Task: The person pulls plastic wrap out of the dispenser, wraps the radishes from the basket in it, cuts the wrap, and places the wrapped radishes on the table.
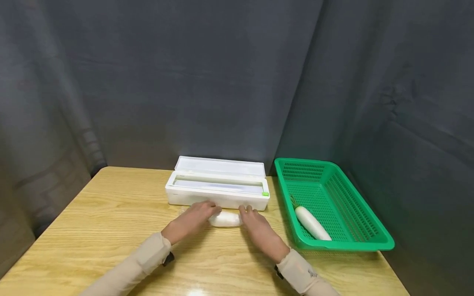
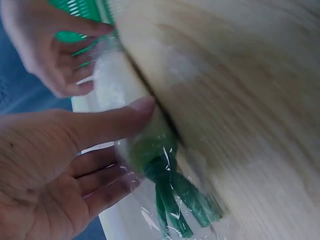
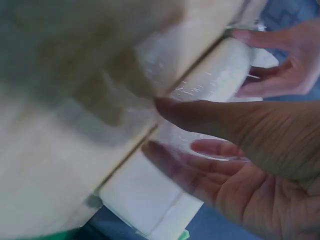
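Observation:
A white radish (image 1: pixel 225 219) wrapped in clear plastic film lies sideways on the table in front of a white dispenser box. My left hand (image 1: pixel 194 220) holds its leafy end, the thumb on top and the fingers along the far side. In the left wrist view, cut green stems (image 2: pixel 172 200) show through the film that extends past that end. At the other end, my right hand (image 1: pixel 259 230) grips the wrapped tip between thumb and fingers. Glossy wrinkled film (image 3: pixel 200 80) covers the radish in the right wrist view.
The white dispenser box (image 1: pixel 218 200) stands with its lid (image 1: pixel 220 166) raised and a green slider (image 1: pixel 265 193) at its right. To the right, a green basket (image 1: pixel 344 246) contains another white radish (image 1: pixel 312 223). Dark curtains (image 1: pixel 207 82) hang behind the wooden table (image 1: pixel 122 205).

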Demonstrator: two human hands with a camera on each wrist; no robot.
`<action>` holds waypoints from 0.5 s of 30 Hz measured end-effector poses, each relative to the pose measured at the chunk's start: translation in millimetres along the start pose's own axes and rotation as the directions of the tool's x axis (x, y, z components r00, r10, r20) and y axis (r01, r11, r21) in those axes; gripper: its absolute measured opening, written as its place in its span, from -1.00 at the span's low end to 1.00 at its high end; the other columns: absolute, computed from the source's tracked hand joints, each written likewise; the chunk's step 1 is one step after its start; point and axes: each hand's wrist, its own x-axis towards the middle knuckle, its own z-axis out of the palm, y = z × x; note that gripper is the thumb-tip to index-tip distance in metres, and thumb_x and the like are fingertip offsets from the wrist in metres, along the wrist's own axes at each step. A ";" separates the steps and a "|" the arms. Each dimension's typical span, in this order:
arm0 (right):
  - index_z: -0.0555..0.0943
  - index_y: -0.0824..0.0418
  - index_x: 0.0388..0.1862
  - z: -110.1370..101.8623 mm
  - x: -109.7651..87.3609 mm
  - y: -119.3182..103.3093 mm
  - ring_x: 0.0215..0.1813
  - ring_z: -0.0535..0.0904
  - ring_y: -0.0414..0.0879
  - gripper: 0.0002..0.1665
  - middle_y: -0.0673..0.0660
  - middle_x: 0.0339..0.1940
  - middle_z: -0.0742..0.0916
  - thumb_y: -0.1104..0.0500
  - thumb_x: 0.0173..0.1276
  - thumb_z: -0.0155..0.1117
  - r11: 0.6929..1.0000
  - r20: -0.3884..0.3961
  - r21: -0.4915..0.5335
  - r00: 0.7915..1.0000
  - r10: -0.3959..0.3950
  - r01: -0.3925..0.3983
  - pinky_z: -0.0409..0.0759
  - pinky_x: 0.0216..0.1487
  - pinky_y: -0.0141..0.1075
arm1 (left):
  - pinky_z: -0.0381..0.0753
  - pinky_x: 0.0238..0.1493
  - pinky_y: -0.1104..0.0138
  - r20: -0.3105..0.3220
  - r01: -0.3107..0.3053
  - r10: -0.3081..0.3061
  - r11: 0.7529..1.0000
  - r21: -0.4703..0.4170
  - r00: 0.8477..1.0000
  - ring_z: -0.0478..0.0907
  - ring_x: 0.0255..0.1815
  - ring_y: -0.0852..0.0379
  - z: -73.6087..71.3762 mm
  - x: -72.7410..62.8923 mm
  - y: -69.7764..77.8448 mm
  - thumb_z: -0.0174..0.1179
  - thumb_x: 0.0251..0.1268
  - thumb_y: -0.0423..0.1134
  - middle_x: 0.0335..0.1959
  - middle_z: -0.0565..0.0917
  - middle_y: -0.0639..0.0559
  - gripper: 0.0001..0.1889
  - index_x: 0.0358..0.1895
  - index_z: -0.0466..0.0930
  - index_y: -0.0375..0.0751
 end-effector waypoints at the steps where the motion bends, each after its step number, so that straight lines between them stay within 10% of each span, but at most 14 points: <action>1: 0.44 0.35 -0.13 1.5 0.6 -1.9 -0.47 0.57 -0.06 -0.50 0.16 -0.41 0.57 0.62 0.06 0.47 1.000 0.009 -0.025 1.000 -0.006 0.006 0.56 -0.52 -0.40 | 0.73 -0.06 0.21 0.018 0.006 -0.006 1.000 -0.009 1.000 0.71 -0.11 -0.01 -1.8 -0.7 -0.9 0.60 0.00 -0.43 -0.13 0.74 -0.09 -0.57 0.00 0.72 -0.26; 7: 0.52 0.28 -0.31 6.2 2.9 -9.6 -0.42 0.61 -0.14 -0.61 0.10 -0.48 0.60 0.54 0.03 0.55 0.992 0.082 -0.110 0.995 -0.050 0.059 0.57 -0.46 -0.46 | 0.70 -0.11 0.21 0.113 0.022 -0.015 0.998 -0.063 0.993 0.70 -0.16 0.02 -9.6 -2.4 -5.4 0.62 0.02 -0.35 -0.19 0.75 -0.04 -0.60 -0.03 0.71 -0.23; 15: 0.56 0.28 -0.37 1.9 5.4 0.5 -0.42 0.66 -0.07 -0.64 0.11 -0.50 0.66 0.66 0.07 0.40 0.985 0.097 0.171 0.994 -0.053 0.036 0.64 -0.42 -0.31 | 0.65 -0.26 0.33 0.140 -0.043 0.053 0.996 -0.072 0.989 0.62 -0.32 0.16 -11.4 -1.6 -7.5 0.61 -0.01 -0.28 -0.34 0.68 0.07 -0.65 -0.17 0.65 -0.15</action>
